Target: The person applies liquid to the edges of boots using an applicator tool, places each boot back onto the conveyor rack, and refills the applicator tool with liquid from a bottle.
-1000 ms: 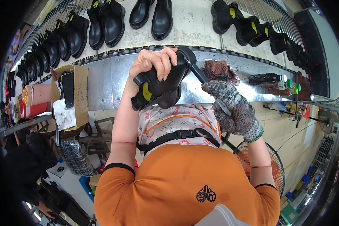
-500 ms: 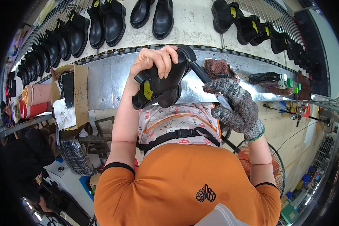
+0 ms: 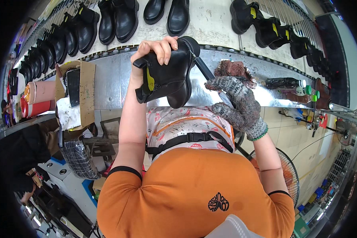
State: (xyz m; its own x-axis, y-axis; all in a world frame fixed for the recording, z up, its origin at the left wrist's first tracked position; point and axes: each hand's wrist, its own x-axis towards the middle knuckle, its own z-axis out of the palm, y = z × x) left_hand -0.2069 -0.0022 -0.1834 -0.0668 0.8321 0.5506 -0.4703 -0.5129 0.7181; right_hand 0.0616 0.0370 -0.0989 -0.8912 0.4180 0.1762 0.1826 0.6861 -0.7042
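My bare left hand grips a black ankle boot and holds it tilted over the metal bench edge. A yellow lining patch shows at its opening. The fingers are wrapped over the boot's upper, and the thumb is hidden. On my right hand is a grey knitted glove with dark stains. It is closed round a slim dark tool with a pale rear part showing between glove fingers. The tool's far end meets the boot near the heel and sole edge. Its exact tip is too small to tell.
A crumbly reddish-brown sponge-like lump lies on the metal bench. Several bottles lie at the right. An open cardboard box stands left. Beyond, more black boots line a conveyor. A fan stands below right.
The boot has shifted slightly left and up, and turned so it stands more upright. My gloved right hand with the tool has moved left and slightly up, following it.
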